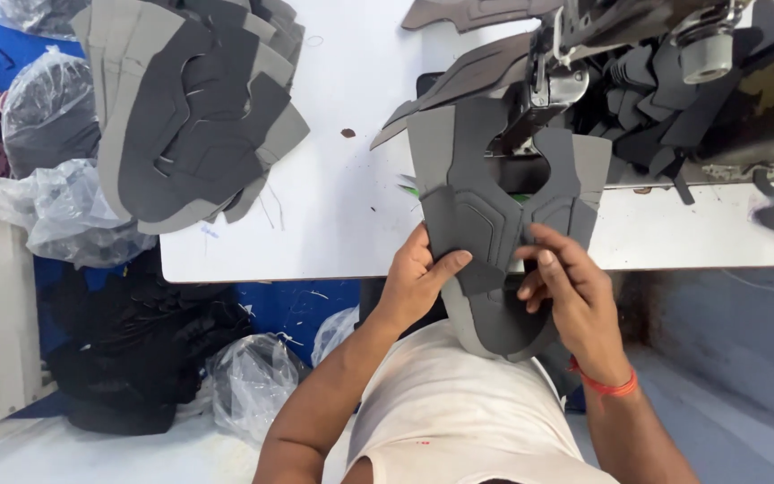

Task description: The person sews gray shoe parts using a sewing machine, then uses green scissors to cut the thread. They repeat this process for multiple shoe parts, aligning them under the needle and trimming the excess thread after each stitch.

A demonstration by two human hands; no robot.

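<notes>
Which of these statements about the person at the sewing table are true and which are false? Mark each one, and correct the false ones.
1. Both hands hold the same grey shoe piece. True: the left hand and the right hand grip the grey shoe piece at its lower part.
2. The stack of grey pieces lies to the right of the sewing machine. False: the stack of grey pieces lies on the left part of the white table, away from the sewing machine.
3. A red band sits on the right wrist. True: the red band circles it.
4. The plastic bags rest on the table. False: the plastic bags lie beside and below it.
</notes>
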